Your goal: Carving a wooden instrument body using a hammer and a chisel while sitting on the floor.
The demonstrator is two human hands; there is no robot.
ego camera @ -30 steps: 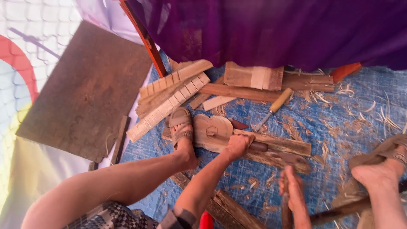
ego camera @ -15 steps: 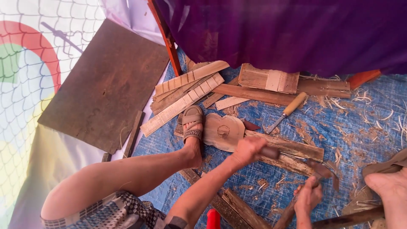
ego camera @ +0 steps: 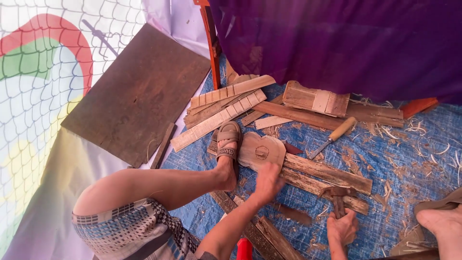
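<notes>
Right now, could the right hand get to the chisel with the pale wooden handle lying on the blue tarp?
Probably not straight away. The right hand is closed on a hammer, so it is not free, and the chisel lies beyond two long planks. Nothing covers the chisel, so an emptied hand could likely reach over.

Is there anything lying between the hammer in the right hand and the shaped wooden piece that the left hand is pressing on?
Yes. Two long rough wooden planks lie between the hammer in the right hand and the shaped wooden piece. The left hand rests on that piece's near edge, on the hammer's side. The space above looks free.
</notes>
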